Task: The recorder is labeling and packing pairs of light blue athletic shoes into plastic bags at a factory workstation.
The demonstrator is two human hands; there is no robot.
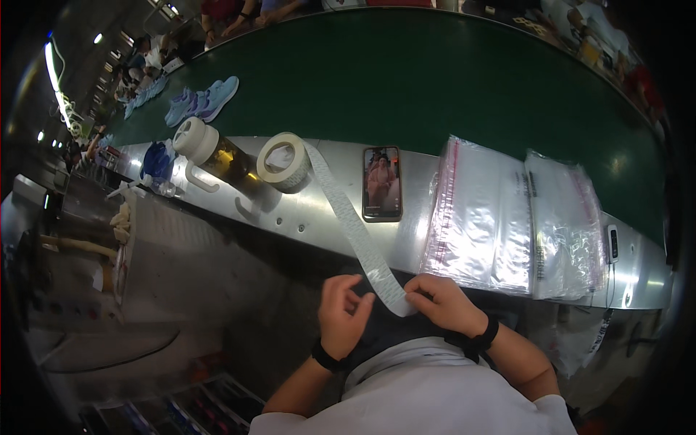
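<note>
A roll of white label tape (283,162) stands on the metal ledge, and a long strip (348,217) runs from it down toward me. My right hand (444,301) pinches the strip's free end between thumb and fingers. Just left of the strip, my left hand (344,313) hovers with fingers curled and apart, nothing visible in it. A phone (382,184) with a lit screen lies on the ledge right of the strip. Farther right are two stacks of clear plastic bags, the nearer stack (478,217) and another stack (565,225) beside it.
A lidded jug (217,154) of amber liquid stands left of the roll, near a blue item (156,161). Light-blue shoes (206,101) sit on the green belt (377,80). A small white device (613,244) with a cable lies at the far right. Other people are across the belt.
</note>
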